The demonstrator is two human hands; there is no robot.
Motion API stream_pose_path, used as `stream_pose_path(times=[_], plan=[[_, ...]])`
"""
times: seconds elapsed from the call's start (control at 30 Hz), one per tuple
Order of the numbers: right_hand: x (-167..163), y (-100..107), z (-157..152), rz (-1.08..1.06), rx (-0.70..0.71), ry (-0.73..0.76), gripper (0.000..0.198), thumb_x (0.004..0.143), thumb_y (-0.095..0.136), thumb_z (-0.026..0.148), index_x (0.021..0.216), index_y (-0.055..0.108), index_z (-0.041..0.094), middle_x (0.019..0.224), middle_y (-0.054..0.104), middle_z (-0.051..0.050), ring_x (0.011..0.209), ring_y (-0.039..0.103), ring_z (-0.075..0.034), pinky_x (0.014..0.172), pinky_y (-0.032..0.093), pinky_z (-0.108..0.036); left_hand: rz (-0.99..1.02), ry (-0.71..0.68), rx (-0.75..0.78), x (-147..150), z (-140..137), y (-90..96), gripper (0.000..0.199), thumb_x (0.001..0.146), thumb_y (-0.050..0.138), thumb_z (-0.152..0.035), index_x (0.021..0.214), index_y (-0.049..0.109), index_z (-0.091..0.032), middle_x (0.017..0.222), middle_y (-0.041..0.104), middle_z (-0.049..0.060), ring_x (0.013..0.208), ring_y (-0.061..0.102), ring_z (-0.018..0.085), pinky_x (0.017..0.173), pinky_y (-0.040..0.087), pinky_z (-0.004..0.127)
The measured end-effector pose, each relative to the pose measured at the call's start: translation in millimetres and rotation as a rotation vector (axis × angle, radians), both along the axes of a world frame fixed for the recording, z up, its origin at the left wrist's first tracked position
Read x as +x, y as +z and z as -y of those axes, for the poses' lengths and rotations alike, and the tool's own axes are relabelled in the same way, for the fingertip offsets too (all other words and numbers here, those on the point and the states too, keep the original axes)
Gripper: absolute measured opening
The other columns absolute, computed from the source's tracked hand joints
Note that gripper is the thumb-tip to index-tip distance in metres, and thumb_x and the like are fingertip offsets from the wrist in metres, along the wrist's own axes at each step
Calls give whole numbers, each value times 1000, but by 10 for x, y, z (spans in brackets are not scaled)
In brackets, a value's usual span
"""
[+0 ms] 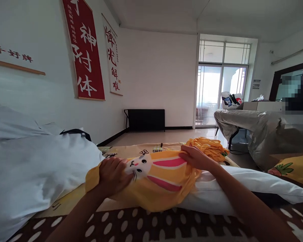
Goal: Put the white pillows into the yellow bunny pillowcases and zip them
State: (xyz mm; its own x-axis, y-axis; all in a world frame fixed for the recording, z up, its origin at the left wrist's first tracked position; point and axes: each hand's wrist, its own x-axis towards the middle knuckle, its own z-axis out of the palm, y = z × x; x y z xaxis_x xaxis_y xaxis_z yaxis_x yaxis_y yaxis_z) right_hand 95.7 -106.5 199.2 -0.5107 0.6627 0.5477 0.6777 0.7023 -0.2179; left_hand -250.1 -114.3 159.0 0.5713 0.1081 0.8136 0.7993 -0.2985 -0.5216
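Observation:
A yellow pillowcase [164, 198] printed with a white rabbit face and pink ears lies across the near end of a white pillow [224, 191]. My left hand [113, 176] is closed on the pillowcase's left end, beside the rabbit's face, with a fold of cloth sticking out past the wrist. At the tips of the ears, my right hand [195, 158] pinches the bunched upper right edge of the cloth. The white pillow extends to the right beneath my right forearm. How far it reaches inside the cloth is hidden.
White stuffed bedding [47, 168] is piled at left. A crumpled yellow cloth [208, 148] lies behind my right hand, and another yellow printed cloth [296, 171] is at far right. Below is a brown dotted blanket [131, 225]. A plastic-covered table [242, 117] stands at back right.

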Motion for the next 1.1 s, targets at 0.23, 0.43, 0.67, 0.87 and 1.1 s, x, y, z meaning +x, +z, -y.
stream_pose_path(times=[0.23,0.43,0.67,0.87,1.1], plan=[[100,610,468,71,84,-122,16,87,51,38,79,52,24,65,58,2,66,51,-15,57,31,-24,54,-6,40,56,81,574,36,86,38,-26,50,33,-22,43,41,-3,41,41,12,49,30,28],[322,751,1307,97,228,-112,11,86,52,41,84,56,30,68,62,-2,57,51,-16,50,27,-28,20,-15,70,194,722,1643,39,88,32,-37,53,36,-18,43,39,-7,40,36,6,50,26,22],[97,669,767,88,215,-54,31,92,44,37,66,52,22,64,57,-1,60,49,-14,56,30,-27,-84,221,61,-57,326,1385,33,87,33,-29,56,39,-19,52,44,-2,50,40,11,56,28,26],[-173,428,34,-84,354,103,30,96,35,27,72,51,19,75,58,-1,72,49,-13,77,37,-29,11,302,298,-45,235,610,12,83,47,-14,90,56,-14,86,63,12,88,58,27,72,42,38],[-164,303,-8,-210,402,43,14,93,42,27,91,54,21,83,64,-2,80,56,-16,78,41,-31,-15,7,-9,1186,566,78,43,74,45,-15,117,52,-12,111,60,11,104,52,27,90,38,41]])
